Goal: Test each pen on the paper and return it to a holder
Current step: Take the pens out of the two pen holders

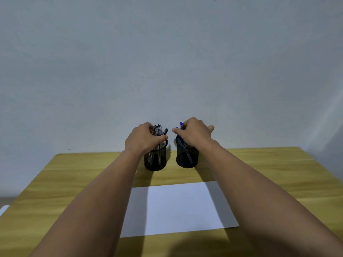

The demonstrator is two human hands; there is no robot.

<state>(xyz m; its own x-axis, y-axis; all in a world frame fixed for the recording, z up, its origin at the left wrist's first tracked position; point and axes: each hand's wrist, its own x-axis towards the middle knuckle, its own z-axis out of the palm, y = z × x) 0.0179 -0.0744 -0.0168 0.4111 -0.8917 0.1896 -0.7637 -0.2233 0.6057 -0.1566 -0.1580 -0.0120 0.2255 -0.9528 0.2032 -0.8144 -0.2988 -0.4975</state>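
Pens [157, 131] in the left mesh holder [155, 160] were grasped by the left hand [142, 140], blue pens [181, 125] in the right holder [187, 157] by the right hand [193, 133], behind the paper [178, 206] on the bench [78, 175].

No text, label, brand, number or sign can be read anywhere in the head view. The white rectangular sheet of paper [176, 208] on the yellow-brown wooden bench [259, 169] shows no writing. The two black wire-mesh cylindrical pen holders [186, 158] and the pens in them carry no legible marking at this distance. The pale grey wall [167, 62] is plain.
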